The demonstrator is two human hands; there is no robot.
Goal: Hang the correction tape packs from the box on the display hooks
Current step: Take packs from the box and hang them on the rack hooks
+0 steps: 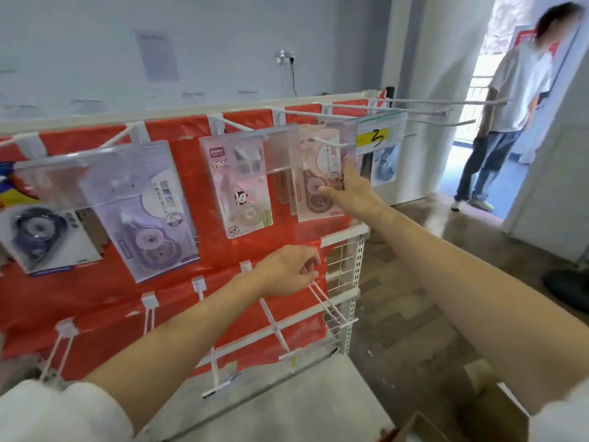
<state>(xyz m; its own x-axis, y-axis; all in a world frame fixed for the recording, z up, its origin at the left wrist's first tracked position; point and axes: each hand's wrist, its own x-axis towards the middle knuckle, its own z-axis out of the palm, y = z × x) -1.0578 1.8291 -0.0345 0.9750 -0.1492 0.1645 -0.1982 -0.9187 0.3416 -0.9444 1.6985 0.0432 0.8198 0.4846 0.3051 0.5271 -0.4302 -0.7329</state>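
Right hand [349,194] pinches brown pack [315,183] near rack's right edge [360,250].

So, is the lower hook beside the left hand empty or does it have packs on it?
Empty. The lower hook next to the left hand shows only bare white wires, with no pack hanging on it.

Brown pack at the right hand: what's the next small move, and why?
Probably slide the brown pack further back along its hook, then let go. The right hand holds its lower edge while it already hangs among other packs there. The left hand looks loosely curled, holding nothing, by a bare lower hook.
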